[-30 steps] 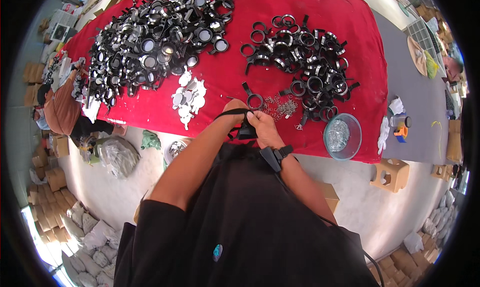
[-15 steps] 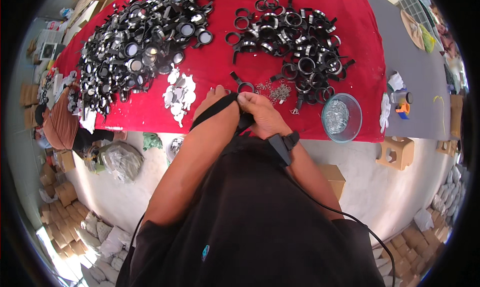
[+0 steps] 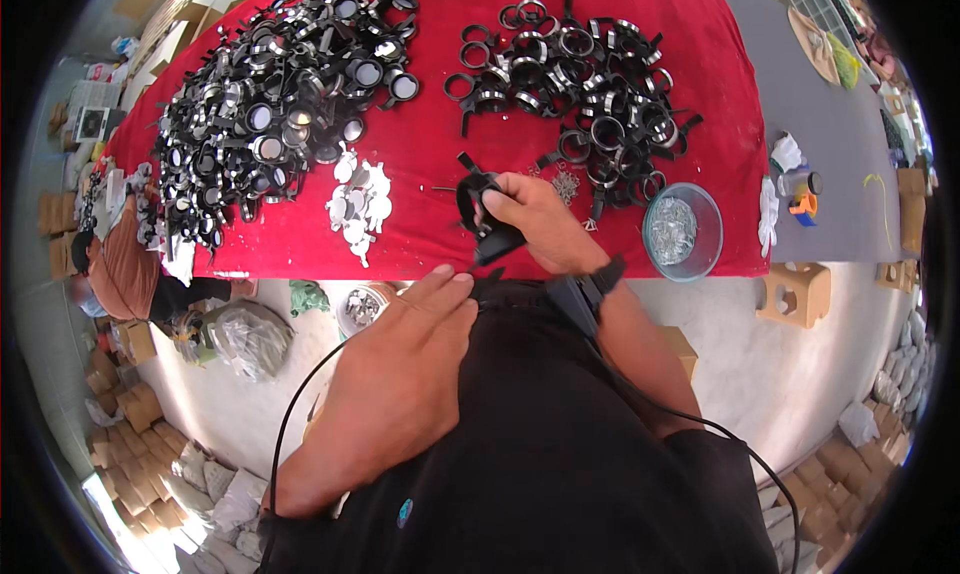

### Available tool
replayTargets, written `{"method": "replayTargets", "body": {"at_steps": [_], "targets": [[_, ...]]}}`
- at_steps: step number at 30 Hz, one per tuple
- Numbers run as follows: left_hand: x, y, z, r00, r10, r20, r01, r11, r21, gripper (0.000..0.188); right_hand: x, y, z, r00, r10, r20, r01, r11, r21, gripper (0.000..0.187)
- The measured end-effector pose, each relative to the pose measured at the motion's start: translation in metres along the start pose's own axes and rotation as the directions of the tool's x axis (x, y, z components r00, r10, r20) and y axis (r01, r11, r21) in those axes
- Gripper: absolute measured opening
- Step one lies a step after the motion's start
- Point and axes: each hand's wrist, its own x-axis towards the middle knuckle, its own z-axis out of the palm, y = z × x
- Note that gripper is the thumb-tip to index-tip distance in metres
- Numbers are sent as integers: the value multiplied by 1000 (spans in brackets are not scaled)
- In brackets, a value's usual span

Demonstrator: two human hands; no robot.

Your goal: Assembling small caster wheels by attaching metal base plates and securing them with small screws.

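Note:
My right hand [image 3: 545, 219] grips a black wrist strap with a flat dark block [image 3: 498, 244], holding it over the table's near edge. A similar black device [image 3: 585, 296] sits on my right wrist. My left hand [image 3: 405, 339] is bare at the wrist, its fingers stretched out together below the strap, apart from it and holding nothing. Just beyond the strap lies a black-strapped watch case [image 3: 468, 162], partly hidden. Small metal parts [image 3: 566, 186] lie beyond my right hand, and flat whitish discs [image 3: 360, 199] lie to the left.
On the red cloth [image 3: 430, 124] stand a large heap of watch-like pieces [image 3: 270, 114] at left and ring-shaped cases [image 3: 600, 94] at right. A glass bowl [image 3: 684, 232] holds small metal pieces. A cable [image 3: 720, 432] crosses my body. A plastic stool [image 3: 795, 294] stands right; another person [image 3: 125, 254] is left.
The black strap has come off my left wrist and is now in my right hand. My left hand has drawn back toward my body, while the right has risen slightly.

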Motion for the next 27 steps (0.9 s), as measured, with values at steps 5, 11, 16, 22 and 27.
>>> {"method": "replayTargets", "body": {"at_steps": [5,11,16,22,27], "targets": [[-13,-58,16,899,-382,213,426,652,-627,26,4,-11,4,998,-51,21,53,995,-86,15],[-41,-93,116,956,-23,294,215,737,-641,32,3,-22,-11,994,-111,11,108,980,164,14],[-53,-205,160,684,-397,613,729,422,-540,47,1,-31,-12,986,-139,87,130,987,97,15],[42,-164,120,887,-437,147,162,-4,-987,70,4,-28,-2,981,-88,172,81,996,47,23],[79,-126,130,811,-585,-3,193,273,-942,47,11,-26,6,986,-104,127,110,993,-42,20]]}}
